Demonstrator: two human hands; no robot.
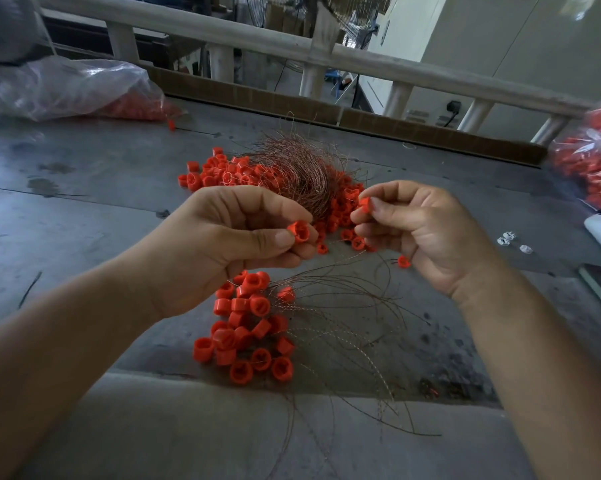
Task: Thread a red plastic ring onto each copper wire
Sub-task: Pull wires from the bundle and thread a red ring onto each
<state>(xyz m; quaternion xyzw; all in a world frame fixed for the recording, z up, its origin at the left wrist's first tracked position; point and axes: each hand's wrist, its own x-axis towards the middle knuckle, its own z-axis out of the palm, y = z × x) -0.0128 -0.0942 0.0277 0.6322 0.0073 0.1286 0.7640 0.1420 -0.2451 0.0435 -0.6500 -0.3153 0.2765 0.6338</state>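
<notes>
Where the hands meet above the table point(84, 220): one ring point(301, 232), pinched between thumb and fingers of the left hand point(229, 247), its opening facing up, likely so the hole can be seen for threading. Second ring point(364, 204), pinched at the fingertips of the right hand point(420, 230); whether a wire runs through either cannot be told. Wire bundle point(299, 171) just behind the hands, lying on the loose rings point(216, 173): stock, kept within reach. Near pile point(247, 327) below the hands, with wires trailing to the right: judged finished pieces, set apart from the stock. Left bag point(84, 88) and right bag point(590, 161), both holding rings: reserve, well apart at the table's edges.
</notes>
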